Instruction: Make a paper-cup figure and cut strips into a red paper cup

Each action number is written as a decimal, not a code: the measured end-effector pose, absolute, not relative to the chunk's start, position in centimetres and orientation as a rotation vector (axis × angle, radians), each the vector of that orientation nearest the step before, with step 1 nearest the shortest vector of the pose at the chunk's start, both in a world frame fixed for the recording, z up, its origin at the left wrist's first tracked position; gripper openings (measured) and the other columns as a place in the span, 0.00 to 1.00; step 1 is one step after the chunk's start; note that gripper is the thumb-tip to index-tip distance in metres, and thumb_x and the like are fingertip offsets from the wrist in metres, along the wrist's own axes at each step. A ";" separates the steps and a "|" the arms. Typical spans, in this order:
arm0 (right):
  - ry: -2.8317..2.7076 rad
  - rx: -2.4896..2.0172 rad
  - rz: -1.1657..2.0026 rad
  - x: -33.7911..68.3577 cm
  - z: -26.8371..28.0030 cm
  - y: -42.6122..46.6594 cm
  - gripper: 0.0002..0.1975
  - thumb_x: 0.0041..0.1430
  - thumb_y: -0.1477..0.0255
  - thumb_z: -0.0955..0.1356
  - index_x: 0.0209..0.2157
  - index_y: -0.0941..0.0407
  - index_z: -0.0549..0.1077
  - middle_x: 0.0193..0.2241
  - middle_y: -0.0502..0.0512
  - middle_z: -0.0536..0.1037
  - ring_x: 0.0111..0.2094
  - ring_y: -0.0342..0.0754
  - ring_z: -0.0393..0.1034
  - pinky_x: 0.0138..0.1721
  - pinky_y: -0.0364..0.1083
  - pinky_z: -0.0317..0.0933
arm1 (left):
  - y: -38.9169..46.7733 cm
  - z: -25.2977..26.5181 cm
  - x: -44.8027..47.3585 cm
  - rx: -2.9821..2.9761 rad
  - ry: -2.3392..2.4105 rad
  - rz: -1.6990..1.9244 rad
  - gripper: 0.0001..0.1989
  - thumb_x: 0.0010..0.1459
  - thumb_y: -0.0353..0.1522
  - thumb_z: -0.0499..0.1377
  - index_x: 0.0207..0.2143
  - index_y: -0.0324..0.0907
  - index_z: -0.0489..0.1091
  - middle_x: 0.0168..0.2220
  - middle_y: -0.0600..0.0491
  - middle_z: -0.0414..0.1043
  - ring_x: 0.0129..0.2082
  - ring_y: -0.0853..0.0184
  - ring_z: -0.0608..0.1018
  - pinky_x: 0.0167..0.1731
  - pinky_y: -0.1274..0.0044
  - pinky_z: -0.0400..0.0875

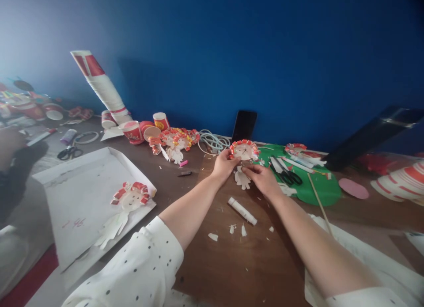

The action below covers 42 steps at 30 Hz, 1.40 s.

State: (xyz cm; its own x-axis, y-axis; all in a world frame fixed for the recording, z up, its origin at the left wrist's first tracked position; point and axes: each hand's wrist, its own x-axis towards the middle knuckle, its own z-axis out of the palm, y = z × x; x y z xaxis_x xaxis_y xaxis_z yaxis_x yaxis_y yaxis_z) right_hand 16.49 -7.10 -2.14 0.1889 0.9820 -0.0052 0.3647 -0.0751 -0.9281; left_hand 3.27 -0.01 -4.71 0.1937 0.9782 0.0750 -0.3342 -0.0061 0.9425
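Note:
A paper lion face (pixel 245 153) with a curled red-and-white mane is held up above the brown table, pinched at its lower left edge by my left hand (pixel 224 164). Just below the face is a white paper body cutout (pixel 243 179) with scalloped lower ends. My right hand (pixel 263 178) pinches this body near its top, fingers closed. Whether face and body are joined is hard to tell, since fingers cover the spot between them. A white glue stick (pixel 242 210) lies on the table in front of my hands, with paper scraps (pixel 244 230) around it.
Black-handled scissors (pixel 287 174) lie on a green sheet (pixel 319 190) to the right. A phone (pixel 244 125) leans on the blue wall. Finished paper lions (pixel 177 141), paper cups (pixel 132 132) and a white box lid (pixel 82 201) are left. Another person's hand (pixel 13 141) shows far left.

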 end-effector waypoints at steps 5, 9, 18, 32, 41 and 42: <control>-1.005 -1.550 0.833 16.2 -2.4 -6.7 0.18 0.44 0.54 0.72 0.24 0.56 0.74 0.16 0.47 0.70 0.20 0.43 0.62 0.24 0.44 0.55 | -0.5 -4.6 3.8 1.134 0.833 1.204 0.15 0.45 0.30 0.65 0.38 0.39 0.70 0.30 0.53 0.74 0.30 0.68 0.76 0.35 0.76 0.70; -0.882 -1.441 0.895 15.9 -2.2 -6.7 0.15 0.42 0.60 0.73 0.27 0.56 0.75 0.19 0.48 0.72 0.21 0.44 0.62 0.22 0.43 0.53 | -0.8 -4.7 4.3 1.176 0.860 1.191 0.14 0.45 0.30 0.65 0.37 0.39 0.70 0.30 0.53 0.74 0.28 0.70 0.75 0.34 0.77 0.69; -0.777 -1.412 0.969 15.7 -2.7 -6.6 0.12 0.38 0.66 0.73 0.27 0.56 0.75 0.17 0.47 0.70 0.20 0.42 0.61 0.18 0.41 0.48 | -1.7 -4.1 4.4 1.197 0.899 1.232 0.15 0.44 0.31 0.65 0.38 0.40 0.72 0.32 0.52 0.75 0.32 0.67 0.76 0.35 0.76 0.69; -0.657 -1.351 0.990 15.1 -2.9 -6.3 0.11 0.36 0.69 0.72 0.26 0.57 0.75 0.18 0.48 0.71 0.19 0.40 0.58 0.16 0.40 0.41 | -2.2 -3.6 4.5 1.219 1.007 1.189 0.09 0.43 0.32 0.66 0.25 0.40 0.69 0.23 0.56 0.70 0.25 0.72 0.72 0.28 0.80 0.64; -0.599 -1.272 1.065 14.1 -2.4 -6.3 0.07 0.35 0.73 0.70 0.20 0.56 0.69 0.14 0.44 0.65 0.17 0.39 0.54 0.16 0.39 0.41 | -1.9 -4.5 4.6 1.399 0.943 1.362 0.07 0.43 0.30 0.65 0.21 0.40 0.68 0.26 0.56 0.68 0.29 0.71 0.71 0.33 0.79 0.65; -0.605 -1.271 1.066 14.1 -2.5 -6.3 0.06 0.35 0.73 0.70 0.20 0.55 0.68 0.14 0.44 0.64 0.17 0.39 0.54 0.16 0.39 0.41 | -1.8 -4.6 4.6 1.405 0.946 1.363 0.07 0.44 0.30 0.65 0.21 0.40 0.68 0.26 0.56 0.68 0.30 0.71 0.71 0.33 0.79 0.65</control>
